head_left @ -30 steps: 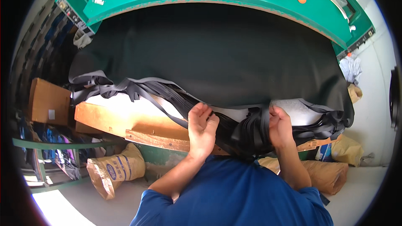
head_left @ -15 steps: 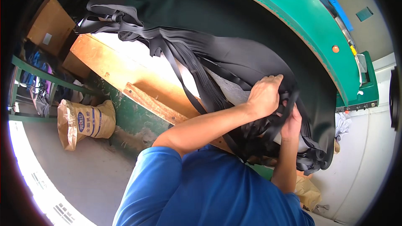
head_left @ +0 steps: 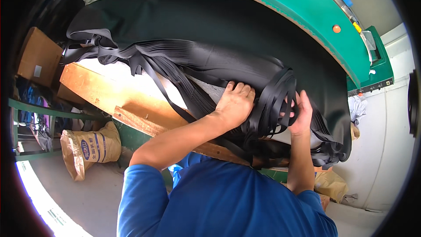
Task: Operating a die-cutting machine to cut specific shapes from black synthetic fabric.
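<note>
Black strips (head_left: pixel 164 48) lie in a long layered bundle along the near edge of a large black sheet (head_left: pixel 184 11). Over the bundle's right part, my left hand (head_left: pixel 237 104) is closed, knuckles up and fingertips bent down onto the black strips. Just right of it, several strips rise in a rounded loop (head_left: pixel 274 98). My right hand (head_left: pixel 301 115) is at the loop's right side, fingers apart, some of them showing through the loop's opening. Below the loop, loose strip ends hang in a tangle between my forearms.
A green machine beam (head_left: pixel 280 6) curves across the far side, with an orange button (head_left: pixel 336 29) and a green control box (head_left: pixel 375 61) at right. A wooden board (head_left: pixel 101 90) juts out at left. A brown paper sack (head_left: pixel 92 147) stands on the floor, a cardboard box (head_left: pixel 39 57) behind it.
My left hand has moved left, away from my right hand, onto the bundle. The strips between the hands now stand in a rounder loop. My right hand's fingers have spread. The view has shifted slightly.
</note>
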{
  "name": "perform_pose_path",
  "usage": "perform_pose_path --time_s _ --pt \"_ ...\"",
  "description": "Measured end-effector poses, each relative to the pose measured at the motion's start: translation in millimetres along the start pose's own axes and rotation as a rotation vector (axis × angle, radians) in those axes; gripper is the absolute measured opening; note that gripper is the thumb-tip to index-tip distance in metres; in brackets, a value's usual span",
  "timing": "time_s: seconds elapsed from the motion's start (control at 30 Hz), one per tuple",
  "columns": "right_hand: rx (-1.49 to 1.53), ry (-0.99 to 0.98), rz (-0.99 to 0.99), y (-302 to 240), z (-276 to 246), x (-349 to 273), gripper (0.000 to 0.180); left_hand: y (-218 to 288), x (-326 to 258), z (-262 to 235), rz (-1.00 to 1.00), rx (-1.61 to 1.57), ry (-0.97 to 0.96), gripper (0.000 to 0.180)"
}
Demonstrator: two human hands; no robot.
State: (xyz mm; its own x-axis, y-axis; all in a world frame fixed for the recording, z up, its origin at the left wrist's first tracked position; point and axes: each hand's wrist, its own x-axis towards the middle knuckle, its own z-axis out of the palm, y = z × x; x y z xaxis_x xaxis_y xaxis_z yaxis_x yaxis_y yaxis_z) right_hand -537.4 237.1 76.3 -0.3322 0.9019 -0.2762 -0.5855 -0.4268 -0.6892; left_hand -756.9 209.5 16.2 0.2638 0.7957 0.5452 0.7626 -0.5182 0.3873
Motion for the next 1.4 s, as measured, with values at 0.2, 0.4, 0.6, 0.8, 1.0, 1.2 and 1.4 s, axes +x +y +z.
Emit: perform_pose_path --time_s 0.2,0.4,0.6,0.8,1.0,1.2,1.4 --pt "0.167 -0.169 -0.014 12.2 -18.6 -6.2 0.019 -1.1 7.7 14.2 -0.053 0.128 -0.132 0.023" --pt "0.167 -0.131 -0.089 16.8 -21.2 -16.4 0.020 -7.5 17.3 16.8 -0.005 0.101 0.000 0.019" --pt "-0.151 -0.144 0.128 2.1 -8.0 -48.8 0.016 -21.3 45.5 -7.4 0.063 -0.004 -0.128 0.019" --pt "-0.714 0.021 0.036 29.4 -4.9 -104.3 0.033 -27.4 71.6 -26.1 0.054 0.096 -0.470 0.016" --pt "-0.271 0.503 -0.317 25.1 -63.7 -62.8 0.031 -24.2 91.5 -27.2 -0.015 0.000 -0.513 0.010" --pt "0.143 0.437 -0.205 34.7 -35.7 -10.9 0.032 -24.0 89.1 -29.1 -0.036 -0.006 -0.521 0.012" --pt "0.334 0.435 -0.165 54.5 -29.7 1.5 0.011 -24.0 85.9 -28.9 -0.049 -0.020 -0.504 0.012"
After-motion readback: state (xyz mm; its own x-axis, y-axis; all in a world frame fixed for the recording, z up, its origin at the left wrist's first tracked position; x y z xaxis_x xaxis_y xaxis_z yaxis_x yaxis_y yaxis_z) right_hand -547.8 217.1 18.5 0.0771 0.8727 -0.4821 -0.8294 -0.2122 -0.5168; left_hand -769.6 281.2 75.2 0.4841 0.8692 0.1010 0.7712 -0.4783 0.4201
